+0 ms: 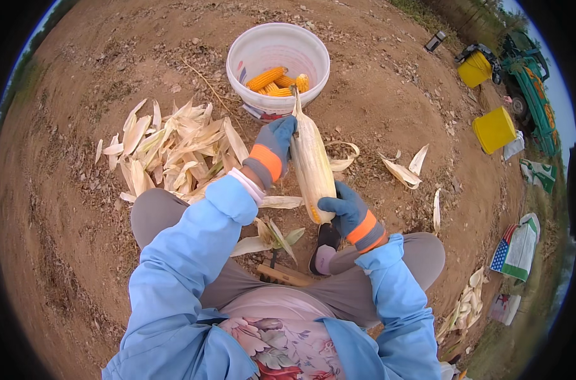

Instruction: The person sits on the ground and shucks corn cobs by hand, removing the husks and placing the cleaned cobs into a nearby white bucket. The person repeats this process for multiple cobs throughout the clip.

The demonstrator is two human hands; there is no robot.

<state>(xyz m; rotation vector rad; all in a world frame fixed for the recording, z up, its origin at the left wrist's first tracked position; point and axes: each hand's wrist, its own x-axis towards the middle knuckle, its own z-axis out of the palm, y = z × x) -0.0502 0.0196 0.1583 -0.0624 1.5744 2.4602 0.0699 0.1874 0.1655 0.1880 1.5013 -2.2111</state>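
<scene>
A corn ear in its dry, pale husk [312, 164] is held between my two gloved hands, its stalk end pointing away from me. My left hand [274, 145] grips it near the stalk, the fingers partly hidden behind the husk. At the lower end my right hand [349, 209] has its thumb across the husk, where a few orange kernels show. Just beyond the stalk stands a white plastic bucket [278, 102] with several bare orange corn cobs [269, 80] inside.
A heap of stripped husks [183, 147] lies on the dirt at left, with loose husks [402, 171] at right. Yellow buckets [494, 129], woven sacks [516, 247] and a green vehicle [530, 95] stand farther right. Unhusked ears [466, 301] lie at lower right. A wooden stool [285, 274] shows beneath me.
</scene>
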